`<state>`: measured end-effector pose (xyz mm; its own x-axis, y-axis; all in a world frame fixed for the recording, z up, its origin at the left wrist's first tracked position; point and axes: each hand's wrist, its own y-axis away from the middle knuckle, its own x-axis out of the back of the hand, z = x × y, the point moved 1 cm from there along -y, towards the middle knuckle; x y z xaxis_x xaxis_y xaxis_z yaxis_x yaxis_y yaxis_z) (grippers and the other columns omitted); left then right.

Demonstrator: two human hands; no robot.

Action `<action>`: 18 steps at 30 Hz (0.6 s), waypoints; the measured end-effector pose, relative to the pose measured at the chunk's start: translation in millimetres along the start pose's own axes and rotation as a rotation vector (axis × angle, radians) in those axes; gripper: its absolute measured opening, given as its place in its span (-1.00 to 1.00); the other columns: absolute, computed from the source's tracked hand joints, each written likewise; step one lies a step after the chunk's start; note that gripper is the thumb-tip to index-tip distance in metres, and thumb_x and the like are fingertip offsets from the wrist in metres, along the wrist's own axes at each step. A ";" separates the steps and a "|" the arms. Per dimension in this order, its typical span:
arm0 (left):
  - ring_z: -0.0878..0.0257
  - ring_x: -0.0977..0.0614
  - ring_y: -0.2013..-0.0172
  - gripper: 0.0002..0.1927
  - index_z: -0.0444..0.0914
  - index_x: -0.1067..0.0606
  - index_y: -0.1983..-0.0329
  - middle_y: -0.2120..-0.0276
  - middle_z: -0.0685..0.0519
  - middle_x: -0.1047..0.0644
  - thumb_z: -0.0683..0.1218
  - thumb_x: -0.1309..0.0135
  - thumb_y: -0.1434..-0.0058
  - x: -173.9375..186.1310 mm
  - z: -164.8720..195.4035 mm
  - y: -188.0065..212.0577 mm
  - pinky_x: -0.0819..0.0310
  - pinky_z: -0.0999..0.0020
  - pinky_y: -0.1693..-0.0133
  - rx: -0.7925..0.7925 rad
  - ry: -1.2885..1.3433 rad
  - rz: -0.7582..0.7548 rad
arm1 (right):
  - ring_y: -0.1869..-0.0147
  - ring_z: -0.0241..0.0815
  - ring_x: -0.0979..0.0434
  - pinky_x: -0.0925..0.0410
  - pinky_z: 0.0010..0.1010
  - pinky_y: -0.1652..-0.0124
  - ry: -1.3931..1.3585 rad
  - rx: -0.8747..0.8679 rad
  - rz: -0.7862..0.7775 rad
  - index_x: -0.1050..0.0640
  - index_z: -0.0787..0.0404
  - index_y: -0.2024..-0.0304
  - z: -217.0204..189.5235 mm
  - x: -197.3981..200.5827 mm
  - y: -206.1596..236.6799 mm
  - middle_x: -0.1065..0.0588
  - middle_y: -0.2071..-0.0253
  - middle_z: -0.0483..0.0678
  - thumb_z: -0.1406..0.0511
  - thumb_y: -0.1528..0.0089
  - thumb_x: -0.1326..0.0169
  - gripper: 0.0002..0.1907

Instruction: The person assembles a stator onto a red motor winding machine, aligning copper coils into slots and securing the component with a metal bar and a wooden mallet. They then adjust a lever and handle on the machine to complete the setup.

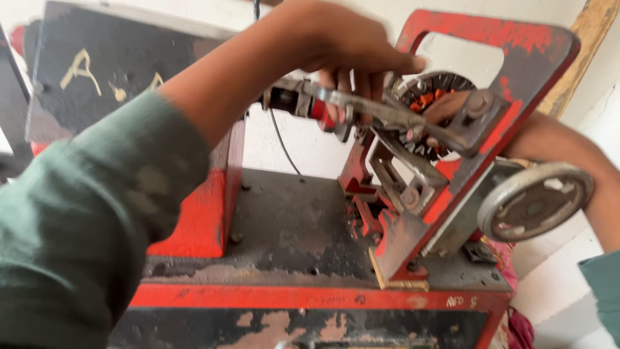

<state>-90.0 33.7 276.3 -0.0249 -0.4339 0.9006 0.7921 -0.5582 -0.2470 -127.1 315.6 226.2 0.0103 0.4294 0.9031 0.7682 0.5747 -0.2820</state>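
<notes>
My left hand (352, 48) reaches in from the left in a green sleeve, its fingers closed over a grey metal lever (381, 113) with a red and black grip. The lever belongs to a worn red press frame (516, 71). My right hand (444, 108) comes round from behind the frame on the right. Its fingers rest on a round motor stator (434, 87) with copper windings, held in the frame's opening. Most of that hand is hidden by the frame and a bolted bracket (479, 103).
A grey handwheel (533, 201) sticks out at the frame's right side. The machine stands on a red and black base (310, 297) with a red block (206, 213) at the left. A black board (97, 71), a thin cable (281, 141) and a wooden plank (591, 35) lie behind.
</notes>
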 end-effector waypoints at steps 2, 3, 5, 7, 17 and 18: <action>-0.05 -0.70 0.29 -0.29 -0.28 -0.63 0.15 0.26 -0.11 -0.65 0.43 0.07 -0.22 -10.6 27.9 -3.6 -0.56 0.08 0.26 0.021 -0.301 0.100 | 0.13 -0.25 -0.66 -0.52 -0.41 0.09 0.010 -0.048 0.046 -0.66 0.20 0.09 -11.8 -1.3 11.1 -0.66 0.14 -0.08 0.34 -0.16 -0.18 -0.74; -0.06 -0.69 0.22 -0.35 -0.23 -0.63 0.11 0.21 -0.09 -0.64 0.41 0.00 -0.21 -23.3 41.1 -3.1 -0.54 0.05 0.20 -0.014 -0.433 0.154 | 0.14 -0.26 -0.66 -0.52 -0.41 0.11 0.033 -0.089 0.075 -0.62 0.18 0.04 -17.1 -2.1 14.7 -0.66 0.17 -0.07 0.34 -0.18 -0.18 -0.73; -0.08 -0.66 0.11 -0.47 -0.15 -0.62 0.05 0.13 -0.09 -0.61 0.32 -0.11 -0.19 -45.6 49.6 6.0 -0.49 -0.12 0.11 -0.015 -0.608 0.213 | 0.16 -0.26 -0.64 -0.50 -0.41 0.13 0.121 -0.114 0.108 -0.61 0.17 0.01 -26.8 -7.6 19.8 -0.66 0.21 -0.06 0.33 -0.20 -0.19 -0.71; -0.13 -0.63 0.05 -0.58 -0.12 -0.60 0.03 0.05 -0.12 -0.57 0.21 -0.16 -0.18 -58.0 52.4 12.8 -0.42 -0.40 0.06 0.038 -0.712 0.247 | 0.20 -0.21 -0.61 -0.46 -0.38 0.13 0.265 -0.072 0.145 -0.65 0.19 0.03 -36.8 -5.8 21.7 -0.66 0.24 -0.04 0.35 -0.20 -0.21 -0.73; -0.12 -0.42 -0.20 -0.88 -0.17 -0.63 0.42 0.38 -0.02 -0.62 -0.11 -0.09 -0.07 -111.8 41.7 60.3 0.17 -0.65 -0.18 -0.245 -0.737 0.521 | 0.04 -0.15 -0.61 -0.44 -0.34 0.08 0.340 -0.151 0.153 -0.53 0.10 -0.14 -20.2 8.6 19.8 -0.62 0.09 -0.03 0.20 -0.02 -0.34 -0.38; -0.14 -0.38 -0.22 -0.88 -0.17 -0.62 0.43 0.36 -0.04 -0.62 -0.12 -0.07 -0.08 -119.3 39.8 64.2 0.20 -0.65 -0.20 -0.263 -0.711 0.473 | 0.02 -0.12 -0.61 -0.43 -0.31 0.06 0.379 -0.164 0.173 -0.55 0.09 -0.14 -13.8 12.3 24.4 -0.62 0.08 -0.01 0.19 -0.05 -0.31 -0.41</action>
<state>-11.9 77.7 167.2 0.7223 -0.1676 0.6709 0.4558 -0.6143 -0.6441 -99.4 325.3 234.9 0.3582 0.2065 0.9105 0.8256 0.3853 -0.4121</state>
